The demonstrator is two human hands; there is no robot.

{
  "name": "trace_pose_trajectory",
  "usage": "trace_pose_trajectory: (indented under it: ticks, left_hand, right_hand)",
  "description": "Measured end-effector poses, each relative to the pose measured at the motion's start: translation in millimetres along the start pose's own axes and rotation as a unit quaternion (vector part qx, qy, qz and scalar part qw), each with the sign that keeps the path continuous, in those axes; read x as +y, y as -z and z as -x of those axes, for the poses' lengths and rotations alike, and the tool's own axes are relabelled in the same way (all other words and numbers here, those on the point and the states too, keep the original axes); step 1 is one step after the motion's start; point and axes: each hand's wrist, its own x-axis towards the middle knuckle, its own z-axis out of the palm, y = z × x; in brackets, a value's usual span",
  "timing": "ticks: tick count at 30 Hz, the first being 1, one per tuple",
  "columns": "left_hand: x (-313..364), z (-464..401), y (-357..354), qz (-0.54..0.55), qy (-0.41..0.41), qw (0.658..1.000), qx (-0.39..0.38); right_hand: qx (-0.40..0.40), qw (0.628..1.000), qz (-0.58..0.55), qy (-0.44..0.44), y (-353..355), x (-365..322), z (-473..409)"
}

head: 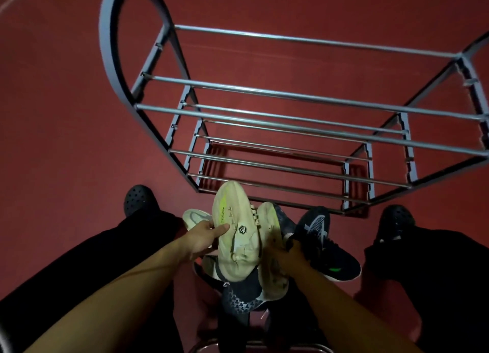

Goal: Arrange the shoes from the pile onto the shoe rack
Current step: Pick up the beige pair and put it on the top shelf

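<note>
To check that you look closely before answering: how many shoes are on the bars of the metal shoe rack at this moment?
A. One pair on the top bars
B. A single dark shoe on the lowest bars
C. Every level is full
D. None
D: every bar of the shoe rack is bare, while the left hand and right hand each hold a cream shoe above the pile.
</note>
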Motion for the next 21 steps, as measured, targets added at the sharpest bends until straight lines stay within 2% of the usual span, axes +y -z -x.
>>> trace_pose_trajectory:
  ticks: [4,6,8,10,14,16,21]
  left_hand:
    - [-1,-10,6,-0.013,-0.004,1.0,-0.021]
    - [0,-12,7,-0.027,-0.001,0.999,-0.025]
    - [-3,-15,8,-0.04,0.003,0.999,-0.025]
    - [-6,-17,10,-0.051,0.004,0.998,-0.021]
    - [-8,-12,14,-0.089,-0.012,0.995,-0.039]
    - [-3,-7,13,-0.118,-0.027,0.991,-0.051]
    - [31,30,11,-0.177,-0.063,0.982,-0.022]
  right_hand:
    - [0.013,0.996,0.08,-0.04,-2,18,-19]
    - [-0.006,0.992,0.121,-0.044,4,17,-20]
    - [-0.039,0.992,0.116,-0.039,8,19,-20]
    - [-0.069,0.995,0.058,-0.034,9,16,-13]
    - [-0.065,0.998,-0.008,0.01,11,5,10]
    - [-0.048,0.998,0.029,0.041,17,-3,18]
    - [-0.021,0.977,0.152,0.15,46,-29,45]
